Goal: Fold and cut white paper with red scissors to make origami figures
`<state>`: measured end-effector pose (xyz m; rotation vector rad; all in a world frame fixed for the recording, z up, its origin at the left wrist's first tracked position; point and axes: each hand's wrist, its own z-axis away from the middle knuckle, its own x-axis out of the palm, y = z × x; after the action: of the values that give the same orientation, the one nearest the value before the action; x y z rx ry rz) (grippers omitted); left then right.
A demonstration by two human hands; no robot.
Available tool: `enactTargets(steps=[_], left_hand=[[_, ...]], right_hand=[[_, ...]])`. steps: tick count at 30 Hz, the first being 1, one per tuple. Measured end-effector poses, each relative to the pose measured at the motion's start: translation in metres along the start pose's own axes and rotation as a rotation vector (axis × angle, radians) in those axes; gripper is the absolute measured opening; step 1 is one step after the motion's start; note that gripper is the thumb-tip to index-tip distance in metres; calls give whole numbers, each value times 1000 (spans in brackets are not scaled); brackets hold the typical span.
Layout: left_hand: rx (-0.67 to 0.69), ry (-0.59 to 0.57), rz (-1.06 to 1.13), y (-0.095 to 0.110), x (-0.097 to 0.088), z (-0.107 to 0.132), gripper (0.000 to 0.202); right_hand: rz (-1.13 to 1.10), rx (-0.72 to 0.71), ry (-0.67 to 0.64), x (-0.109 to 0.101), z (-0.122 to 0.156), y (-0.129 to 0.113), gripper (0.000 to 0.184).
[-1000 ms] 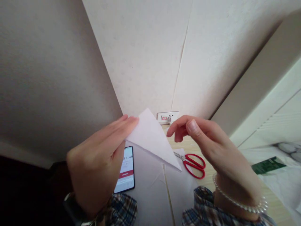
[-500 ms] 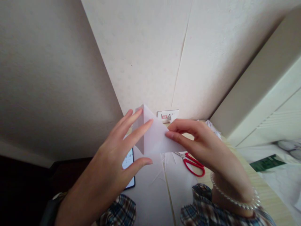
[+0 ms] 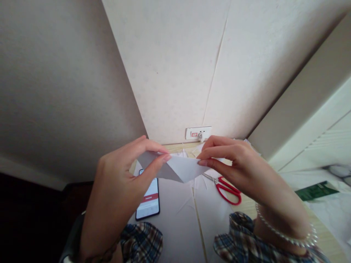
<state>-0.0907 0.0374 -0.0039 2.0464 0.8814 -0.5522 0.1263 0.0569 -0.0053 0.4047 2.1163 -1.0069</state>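
Note:
A folded piece of white paper [image 3: 179,168] hangs in the air between my two hands, above the table. My left hand [image 3: 120,190] pinches its left corner between thumb and fingers. My right hand [image 3: 241,171] pinches the right corner the same way. The paper sags into a point at the bottom middle. Both wrists show plaid sleeves, and a bead bracelet [image 3: 287,235] circles my right wrist.
Flat white paper sheets [image 3: 181,219] lie on the wooden table below. A phone [image 3: 149,199] with a lit screen lies at the left, red-handled scissors [image 3: 229,190] at the right. A wall socket [image 3: 197,133] sits at the back. A green box [image 3: 315,190] lies far right.
The paper was a raised triangle held by my left hand. My right hand came in and took the other side; now both hands pinch it lower and flatter.

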Motion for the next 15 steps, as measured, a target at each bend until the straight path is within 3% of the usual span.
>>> enactTargets(steps=[7,15], left_hand=[[-81,16,33,-1,-1,4,10],[66,-28,36,11,6,3,10]], right_hand=[[-54,45,98,1,-2,-12,7],[-92,-23,195,18,-7,-27,4]])
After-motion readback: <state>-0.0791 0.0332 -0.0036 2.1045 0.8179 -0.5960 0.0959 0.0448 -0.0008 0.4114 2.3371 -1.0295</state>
